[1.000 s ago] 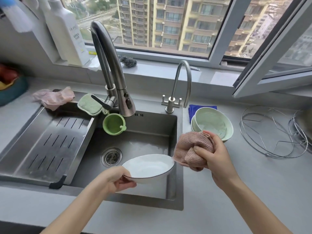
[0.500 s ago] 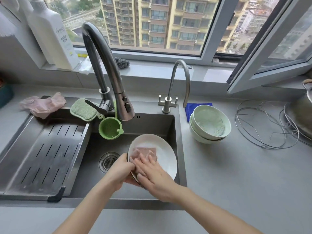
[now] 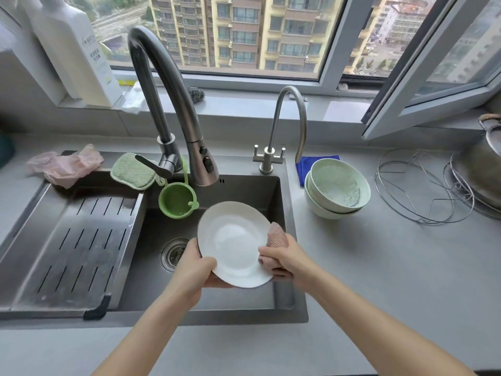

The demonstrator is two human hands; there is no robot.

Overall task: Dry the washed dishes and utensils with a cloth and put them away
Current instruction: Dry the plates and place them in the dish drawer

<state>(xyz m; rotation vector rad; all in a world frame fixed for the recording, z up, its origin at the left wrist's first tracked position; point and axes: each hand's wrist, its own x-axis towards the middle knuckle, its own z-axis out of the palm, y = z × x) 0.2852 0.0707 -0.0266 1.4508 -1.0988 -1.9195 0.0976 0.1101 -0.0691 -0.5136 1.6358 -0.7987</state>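
A white plate (image 3: 233, 242) is held tilted over the steel sink (image 3: 244, 191), its face turned up toward me. My left hand (image 3: 193, 270) grips its lower left rim, thumb on the face. My right hand (image 3: 284, 259) holds a bunched pink cloth (image 3: 276, 234) against the plate's right rim, thumb on the face; most of the cloth sits behind the plate's edge. Two stacked pale green bowls (image 3: 337, 192) stand on the counter right of the sink, on a blue cloth (image 3: 305, 165).
A tall grey tap (image 3: 168, 104) and a smaller tap (image 3: 287, 131) rise behind the sink. A green strainer cup (image 3: 177, 200), a green sponge (image 3: 132, 172) and pink gloves (image 3: 65, 165) lie near the ridged drain tray (image 3: 73, 240). Wire racks (image 3: 423, 188) and a metal pot (image 3: 485, 164) stand at the right.
The plate went from level to tilted up facing me. My right hand brought the cloth onto the plate's face, then slid it over to the right rim. The view shifted slightly.
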